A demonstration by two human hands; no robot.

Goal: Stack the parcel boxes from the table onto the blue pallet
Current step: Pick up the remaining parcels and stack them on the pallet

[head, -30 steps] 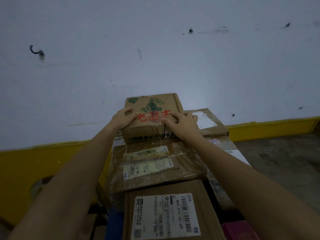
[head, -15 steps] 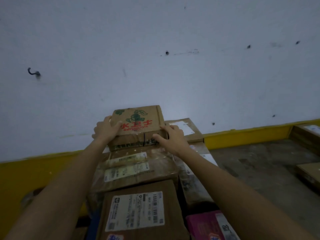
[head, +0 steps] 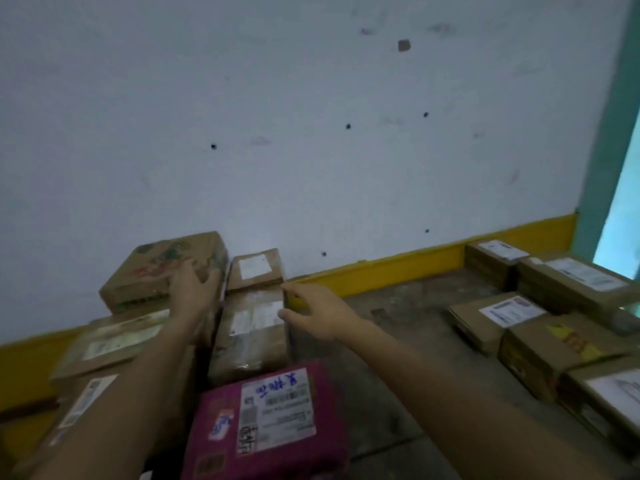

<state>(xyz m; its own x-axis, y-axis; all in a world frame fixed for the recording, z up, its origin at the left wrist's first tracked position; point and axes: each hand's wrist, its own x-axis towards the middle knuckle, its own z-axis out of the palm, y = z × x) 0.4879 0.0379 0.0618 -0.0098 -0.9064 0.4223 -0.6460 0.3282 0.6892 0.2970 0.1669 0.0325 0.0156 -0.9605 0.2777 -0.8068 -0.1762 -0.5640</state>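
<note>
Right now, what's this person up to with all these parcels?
A person is stacking parcels against the wall. The left hand rests on a brown cardboard box with green and red print atop the pile; the right hand hovers open, off it. A magenta parcel lies nearer, more brown boxes wait to the right.

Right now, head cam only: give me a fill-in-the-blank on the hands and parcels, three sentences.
1. The left hand rests on the printed carton, which sits ____ the stack.
2. The right hand is open and holds ____.
3. The parcel nearest the camera is ____ in colour.

Missing words: on top of; nothing; pink
</note>
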